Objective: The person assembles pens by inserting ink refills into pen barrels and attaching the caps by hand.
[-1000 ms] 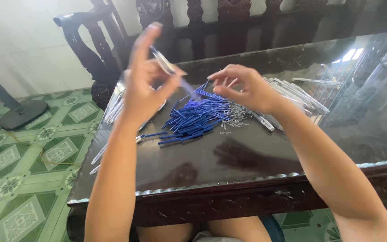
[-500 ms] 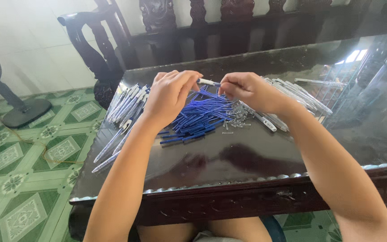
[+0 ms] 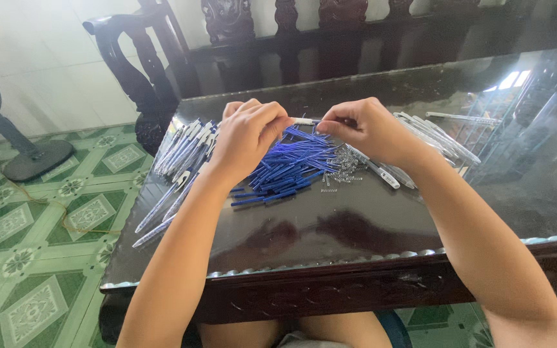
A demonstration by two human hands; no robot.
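Hands lowered together, blue refills beneath

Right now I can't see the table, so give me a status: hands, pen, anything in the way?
Left hand and right hand both pinch one white pen barrel. Held over the blue refill pile. Nothing in the way.

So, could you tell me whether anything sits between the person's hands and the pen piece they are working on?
Nothing visible does. The left hand and right hand both already pinch the pale pen piece at its ends, above the pile of blue refills on the glass-topped table.
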